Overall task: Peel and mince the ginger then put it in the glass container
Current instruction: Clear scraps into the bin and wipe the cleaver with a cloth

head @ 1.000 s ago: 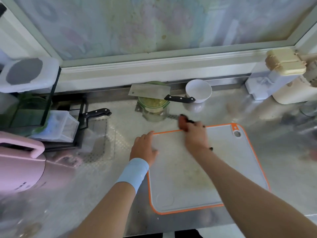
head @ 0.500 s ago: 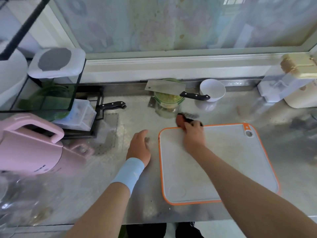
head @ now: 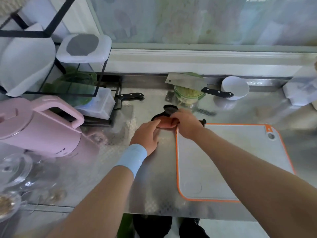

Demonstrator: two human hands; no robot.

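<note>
Stainless steel counter (head: 154,186) under a frosted window, and it's a busy one. Big pink kettle (head: 39,127) is parked at the left edge, out of the working area. The orange-rimmed cutting board (head: 243,140) lies flat on the right with nothing on it that I can see, so the chopping looks finished. At the back, the cleaver (head: 185,82) lies flat across the mouth of the glass container (head: 188,97), blade bridging the rim, handy for scraping and safely off the board. Inside that jar are pale yellow shreds, which I take to be the minced ginger, already where the task wants it. A white bowl (head: 235,87) sits just beside the cleaver's handle. Now the action, just off the board's near-left corner: the right hand (head: 187,125) has its fingers curled around a small reddish-brown object (head: 164,124) with dark parts. What it is, I can't tell. The left hand (head: 147,134) lies with fingers fairly straight, one fingertip touching that object, apparently steadying it. This looks like tidying up, not cutting.
</note>
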